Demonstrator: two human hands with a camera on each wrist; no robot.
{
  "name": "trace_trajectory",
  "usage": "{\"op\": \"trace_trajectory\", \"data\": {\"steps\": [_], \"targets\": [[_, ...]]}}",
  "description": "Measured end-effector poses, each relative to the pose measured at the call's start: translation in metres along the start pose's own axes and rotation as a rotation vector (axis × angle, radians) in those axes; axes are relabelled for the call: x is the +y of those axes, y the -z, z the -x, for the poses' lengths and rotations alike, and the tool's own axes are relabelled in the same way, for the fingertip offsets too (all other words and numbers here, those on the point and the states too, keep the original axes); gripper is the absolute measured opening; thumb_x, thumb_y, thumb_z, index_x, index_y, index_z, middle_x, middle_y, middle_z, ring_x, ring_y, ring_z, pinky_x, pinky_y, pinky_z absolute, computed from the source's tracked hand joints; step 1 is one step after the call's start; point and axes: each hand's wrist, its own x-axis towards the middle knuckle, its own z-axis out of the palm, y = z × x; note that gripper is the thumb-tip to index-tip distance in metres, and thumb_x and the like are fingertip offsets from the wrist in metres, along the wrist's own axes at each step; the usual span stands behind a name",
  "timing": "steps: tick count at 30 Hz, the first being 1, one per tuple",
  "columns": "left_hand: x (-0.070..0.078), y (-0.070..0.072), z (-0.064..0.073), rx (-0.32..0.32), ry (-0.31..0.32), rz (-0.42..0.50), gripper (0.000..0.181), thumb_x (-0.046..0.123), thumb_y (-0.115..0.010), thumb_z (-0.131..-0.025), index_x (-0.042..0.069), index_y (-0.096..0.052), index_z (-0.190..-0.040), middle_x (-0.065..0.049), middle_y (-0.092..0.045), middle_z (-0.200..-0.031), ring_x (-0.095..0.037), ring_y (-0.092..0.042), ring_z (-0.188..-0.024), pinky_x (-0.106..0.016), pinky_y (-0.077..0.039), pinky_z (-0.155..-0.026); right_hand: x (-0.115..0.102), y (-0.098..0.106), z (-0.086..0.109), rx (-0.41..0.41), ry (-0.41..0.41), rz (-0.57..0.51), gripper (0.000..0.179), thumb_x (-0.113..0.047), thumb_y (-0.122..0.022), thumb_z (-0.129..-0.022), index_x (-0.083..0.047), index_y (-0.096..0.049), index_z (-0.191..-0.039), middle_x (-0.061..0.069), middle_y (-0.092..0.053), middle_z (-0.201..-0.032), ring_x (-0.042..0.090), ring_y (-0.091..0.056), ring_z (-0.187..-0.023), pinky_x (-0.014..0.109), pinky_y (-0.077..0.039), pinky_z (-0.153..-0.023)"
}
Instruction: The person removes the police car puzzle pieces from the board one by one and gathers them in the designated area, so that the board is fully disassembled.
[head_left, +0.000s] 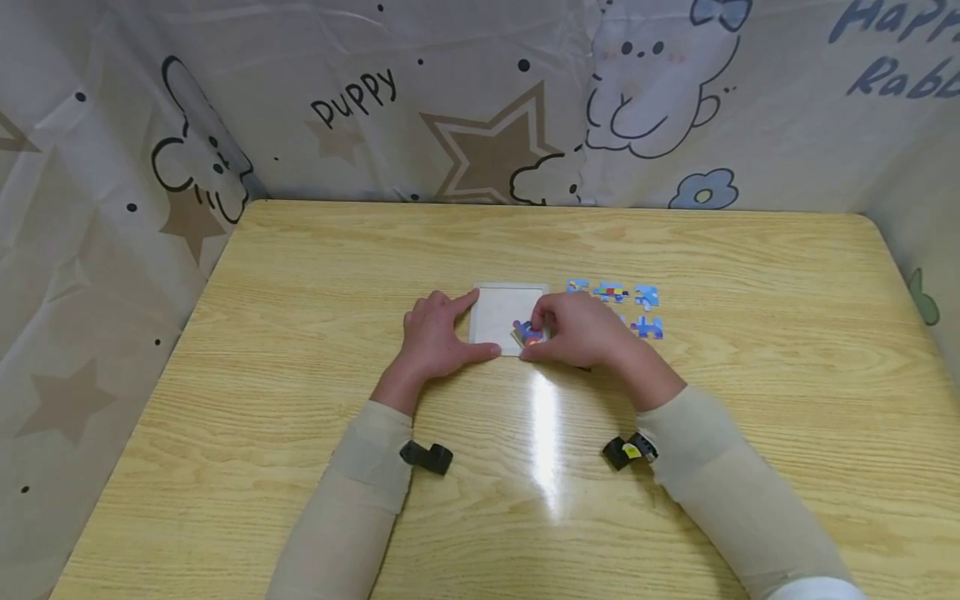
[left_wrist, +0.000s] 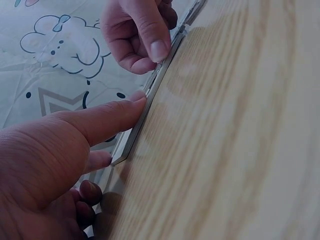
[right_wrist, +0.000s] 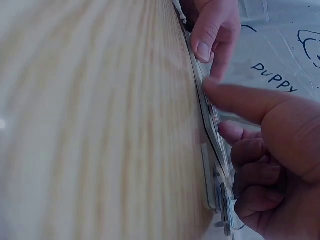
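A shallow square puzzle tray [head_left: 498,310] with a pale rim lies on the table. My left hand [head_left: 437,337] spans its left side, with the index fingertip at the far left corner and the straight thumb on the near rim. At the tray's near right corner my right hand [head_left: 581,329] pinches a blue and red jigsaw piece [head_left: 528,332] between thumb and index finger. That piece looks tilted over the tray floor, and the fingers cover part of it. In the right wrist view the right thumb [right_wrist: 235,100] is right at the rim, with the other fingers curled.
Several blue jigsaw pieces [head_left: 647,296] lie in loose rows to the right of the tray, some hidden behind the right hand. The wooden table [head_left: 337,275] reaches back to a printed cloth [head_left: 480,100]. A dark wrist-camera mount [head_left: 427,457] sticks out from the left sleeve.
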Motion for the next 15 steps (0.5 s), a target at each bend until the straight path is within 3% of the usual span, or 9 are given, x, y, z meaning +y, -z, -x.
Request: {"op": "trace_trajectory", "data": {"steps": [8,15], "targets": [[-0.001,-0.0009,-0.0003,0.001,-0.002,-0.003,0.095,0.06,-0.08,-0.075,0.02,-0.044,-0.153,-0.007,-0.046,-0.108,-0.027,-0.04,-0.097,-0.044,-0.029,-0.088,-0.0029,-0.0041,0.003,0.024,-0.03,-0.019,0.031,-0.035,-0.084,-0.08,-0.013,-0.066,-0.092,0.001,-0.055,-0.072,0.02,-0.049,-0.067,0.037,-0.04,-0.063],[0.0002,-0.0001,0.0004,0.004,-0.003,-0.001,0.094,0.06,-0.08,-0.076,0.02,-0.044,-0.153,-0.008,-0.047,-0.109,-0.028,-0.04,-0.098,-0.045,-0.029,-0.089,-0.0085,-0.0087,0.0087,0.064,-0.156,-0.012,0.041,-0.047,-0.084,-0.077,-0.014,-0.065,-0.092,0.001,-0.057,-0.073,0.02,-0.052,-0.066,0.037,-0.041,-0.06]]}}
